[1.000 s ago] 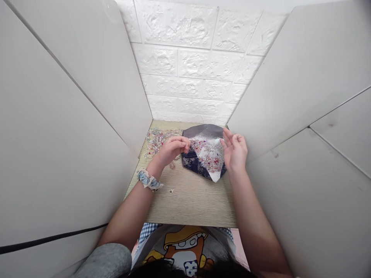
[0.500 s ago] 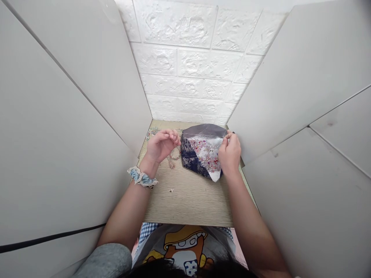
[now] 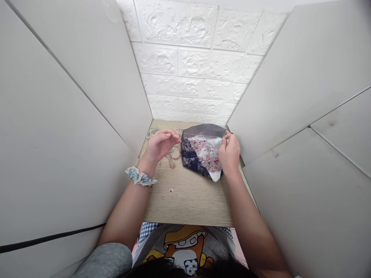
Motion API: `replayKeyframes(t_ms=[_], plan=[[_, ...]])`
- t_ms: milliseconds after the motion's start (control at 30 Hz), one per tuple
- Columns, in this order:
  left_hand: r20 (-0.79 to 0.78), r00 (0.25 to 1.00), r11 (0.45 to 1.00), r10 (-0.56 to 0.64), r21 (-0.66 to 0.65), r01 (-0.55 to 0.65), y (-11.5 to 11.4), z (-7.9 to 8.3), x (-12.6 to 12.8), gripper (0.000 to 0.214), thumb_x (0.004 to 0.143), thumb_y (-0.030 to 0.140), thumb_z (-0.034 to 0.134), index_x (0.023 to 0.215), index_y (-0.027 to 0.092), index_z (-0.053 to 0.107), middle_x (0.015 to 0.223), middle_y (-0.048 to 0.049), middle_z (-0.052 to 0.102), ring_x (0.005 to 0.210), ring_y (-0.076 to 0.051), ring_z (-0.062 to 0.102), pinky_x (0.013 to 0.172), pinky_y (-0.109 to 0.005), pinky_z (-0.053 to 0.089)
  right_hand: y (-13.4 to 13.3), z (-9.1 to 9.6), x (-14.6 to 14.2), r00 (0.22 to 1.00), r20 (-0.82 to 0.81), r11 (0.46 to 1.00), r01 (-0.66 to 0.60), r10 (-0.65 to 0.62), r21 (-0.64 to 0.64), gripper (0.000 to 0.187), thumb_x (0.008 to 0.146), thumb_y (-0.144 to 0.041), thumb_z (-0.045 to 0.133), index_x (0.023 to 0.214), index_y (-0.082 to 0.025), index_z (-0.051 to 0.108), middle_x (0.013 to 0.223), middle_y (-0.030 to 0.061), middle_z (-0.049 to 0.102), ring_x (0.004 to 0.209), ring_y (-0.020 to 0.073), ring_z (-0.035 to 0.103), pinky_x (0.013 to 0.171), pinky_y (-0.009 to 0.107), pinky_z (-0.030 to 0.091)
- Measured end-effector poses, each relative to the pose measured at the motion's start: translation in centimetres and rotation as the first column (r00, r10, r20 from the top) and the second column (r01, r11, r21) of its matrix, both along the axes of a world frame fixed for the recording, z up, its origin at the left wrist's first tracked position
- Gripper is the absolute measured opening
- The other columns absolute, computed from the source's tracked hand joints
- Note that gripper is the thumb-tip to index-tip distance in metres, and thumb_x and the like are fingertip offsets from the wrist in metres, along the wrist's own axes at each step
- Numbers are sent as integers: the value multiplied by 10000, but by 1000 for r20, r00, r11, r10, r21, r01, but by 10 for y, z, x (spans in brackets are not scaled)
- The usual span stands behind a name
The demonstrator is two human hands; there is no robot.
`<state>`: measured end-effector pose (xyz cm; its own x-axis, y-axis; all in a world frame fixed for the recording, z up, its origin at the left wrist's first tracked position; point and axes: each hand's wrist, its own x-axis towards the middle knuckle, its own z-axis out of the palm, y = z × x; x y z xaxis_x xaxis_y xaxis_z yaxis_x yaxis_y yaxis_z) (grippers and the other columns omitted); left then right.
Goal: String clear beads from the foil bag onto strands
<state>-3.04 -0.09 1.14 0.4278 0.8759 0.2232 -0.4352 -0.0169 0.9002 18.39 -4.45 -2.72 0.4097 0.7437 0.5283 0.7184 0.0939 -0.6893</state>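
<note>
A thin, pale thread (image 3: 199, 134) stretches nearly level between my two hands, above an opened dark blue patterned packet (image 3: 189, 160) with a silvery lining. Loose pink, red and clear beads (image 3: 207, 152) lie on that lining. My left hand (image 3: 162, 143) is at the packet's left edge, its fingertips pinched together at the thread's left end. At the packet's right side, my right hand (image 3: 229, 151) is closed, thumb against forefinger, on the thread's other end. What lies inside each pinch is too small to see. Beneath and behind my left hand are strung beads (image 3: 171, 162).
More pale beads (image 3: 152, 132) lie in the back left corner of the wooden tabletop (image 3: 188, 204). A tiny speck (image 3: 171, 190) sits near the middle. White panels (image 3: 290, 96) close in both sides, and a white brick-patterned wall (image 3: 191, 61) stands behind.
My left hand has shifted very slightly left and its fingers have straightened a little. My right hand has barely moved; the packet and beads lie as before.
</note>
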Motion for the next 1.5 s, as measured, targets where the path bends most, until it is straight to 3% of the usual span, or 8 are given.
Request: replayKeyframes(t_ms=[100,200,367,500,733,867,1233,1500], plan=[[-287,945,984,157,123,-127,0,-1,3,224,653,287,481,477,149,484,600,-19,526,625,-118,487,641,-266,398,-2,2,-4,993,-104,998,-53,58,46,107,800,-232,307,810,-203,409,1017,80,544,943,183,484,811,344,336],[-599,670,886,440,411,-214,0,-8,6,358,712,345,432,411,152,420,473,-3,452,515,-102,419,565,-246,330,-5,5,-7,977,-172,990,-109,123,85,127,814,-261,304,829,-207,418,858,40,561,795,154,509,731,303,369],[-588,325,646,740,756,-104,0,-17,11,323,760,340,387,522,163,514,557,-28,505,593,-134,448,627,-259,316,-6,11,-7,989,-45,981,-135,142,138,123,788,-262,363,744,-202,461,770,25,480,773,147,462,706,284,385],[-518,435,632,736,756,-169,-3,-14,17,243,763,298,404,874,171,579,897,-69,577,854,-170,492,786,-286,336,-6,12,-8,970,-10,963,-240,243,125,121,776,-267,397,738,-207,495,918,51,486,918,170,456,803,333,376],[-365,912,953,187,293,-78,-22,-12,43,349,816,345,314,1062,163,482,1005,-83,566,895,-142,524,764,-263,401,-11,16,-21,887,49,886,-453,459,-95,115,754,-297,462,724,-226,548,1183,35,409,1126,214,347,936,421,258],[-460,887,982,-40,145,119,-23,-17,50,386,800,442,310,889,135,527,639,-13,531,550,-87,481,553,-223,385,-12,18,-22,877,25,874,-476,480,-95,124,759,-307,456,735,-225,546,1182,40,412,1124,210,351,937,416,261],[-664,734,952,141,295,84,-19,-18,50,296,746,393,407,716,142,561,566,25,441,534,-78,365,508,-210,282,-9,12,-19,920,107,924,-365,377,-112,96,778,-219,379,756,-208,472,1145,66,423,1100,204,357,930,420,254],[-563,785,966,259,168,-199,-10,-17,45,263,691,384,493,710,134,573,615,13,511,534,-71,399,537,-211,326,-3,-5,-8,891,274,915,-285,363,-285,123,744,-187,418,729,-187,541,1169,100,405,1113,249,330,897,439,297]])
